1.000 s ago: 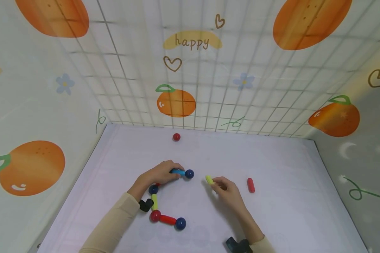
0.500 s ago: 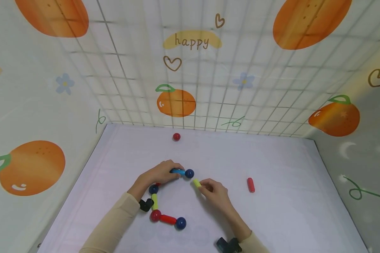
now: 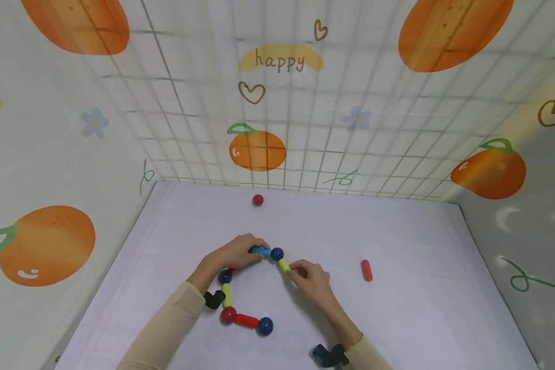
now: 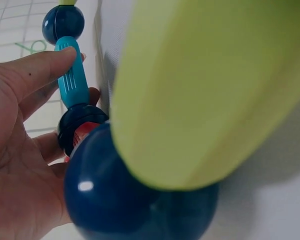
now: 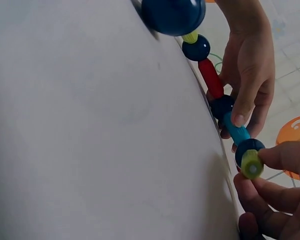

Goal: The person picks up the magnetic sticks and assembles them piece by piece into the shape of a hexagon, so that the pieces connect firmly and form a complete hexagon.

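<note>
My left hand (image 3: 238,251) grips a light blue rod (image 4: 73,75) between thumb and fingers. The rod joins two dark blue balls, the outer ball (image 3: 277,254) pointing right. In my right hand (image 3: 312,280), thumb and fingertips pinch a yellow-green rod (image 3: 283,264) whose far end meets that outer ball. From the left hand the chain runs on through a red rod (image 5: 210,78), a dark blue ball (image 3: 224,276), another yellow-green rod (image 3: 226,295), a red ball (image 3: 228,315) and a second red rod (image 3: 246,321), ending at a dark blue ball (image 3: 265,326).
Farther back on the white table (image 3: 421,308) lies a loose red ball (image 3: 258,200). A loose red rod (image 3: 367,270) is to the right of my right hand. Printed curtains (image 3: 189,128) enclose the table's back and sides.
My right hand has moved left with the yellow-green rod, bringing its end from apart to against the outer dark blue ball. The left hand has kept its hold on the light blue rod.
</note>
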Available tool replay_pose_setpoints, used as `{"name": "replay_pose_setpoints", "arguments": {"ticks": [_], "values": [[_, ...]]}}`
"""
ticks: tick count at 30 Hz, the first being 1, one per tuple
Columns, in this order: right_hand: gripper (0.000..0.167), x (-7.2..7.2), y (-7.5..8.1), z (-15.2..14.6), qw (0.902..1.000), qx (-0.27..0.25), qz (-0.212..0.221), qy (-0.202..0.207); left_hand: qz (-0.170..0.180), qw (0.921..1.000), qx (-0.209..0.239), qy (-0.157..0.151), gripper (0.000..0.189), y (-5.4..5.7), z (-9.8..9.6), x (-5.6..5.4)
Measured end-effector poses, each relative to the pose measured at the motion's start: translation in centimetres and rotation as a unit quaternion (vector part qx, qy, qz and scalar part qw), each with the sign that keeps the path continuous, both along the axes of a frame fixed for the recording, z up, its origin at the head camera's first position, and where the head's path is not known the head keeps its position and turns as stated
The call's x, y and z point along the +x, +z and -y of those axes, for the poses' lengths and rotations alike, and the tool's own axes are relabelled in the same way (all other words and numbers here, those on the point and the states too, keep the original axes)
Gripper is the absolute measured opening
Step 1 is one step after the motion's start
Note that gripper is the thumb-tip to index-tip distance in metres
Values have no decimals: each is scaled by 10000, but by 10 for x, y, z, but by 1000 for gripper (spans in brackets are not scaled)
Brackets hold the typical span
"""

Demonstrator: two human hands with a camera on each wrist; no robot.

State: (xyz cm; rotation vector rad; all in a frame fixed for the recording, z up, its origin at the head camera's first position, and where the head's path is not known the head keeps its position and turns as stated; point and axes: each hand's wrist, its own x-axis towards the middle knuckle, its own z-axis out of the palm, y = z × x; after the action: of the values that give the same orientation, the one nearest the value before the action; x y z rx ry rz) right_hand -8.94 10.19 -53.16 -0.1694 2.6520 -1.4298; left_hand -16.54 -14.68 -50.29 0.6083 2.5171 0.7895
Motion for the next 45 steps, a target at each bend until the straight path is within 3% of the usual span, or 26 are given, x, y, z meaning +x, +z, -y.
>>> {"name": "replay_pose_setpoints", "arguments": {"ticks": [6,20,27,32,38,45], "values": [[19,-4,1,4,9999,-10,60,143,-69,9999,-45,78,27,0,1,0],[18,-31,-2,12,9984,119,-195,512,-215,9947,-690,729,30,10,8,8],[19,-35,-1,15,9980,22,-76,622,-508,9948,-840,280,48,11,0,9],[19,-42,-4,21,9977,-32,-76,669,-706,9940,-833,-23,42,16,-10,10],[19,-50,-4,25,9969,0,-131,770,-773,9944,-714,-77,24,10,-11,5],[17,-68,4,24,9942,-130,142,1057,-823,9934,-799,-4,25,6,-9,4]]}}
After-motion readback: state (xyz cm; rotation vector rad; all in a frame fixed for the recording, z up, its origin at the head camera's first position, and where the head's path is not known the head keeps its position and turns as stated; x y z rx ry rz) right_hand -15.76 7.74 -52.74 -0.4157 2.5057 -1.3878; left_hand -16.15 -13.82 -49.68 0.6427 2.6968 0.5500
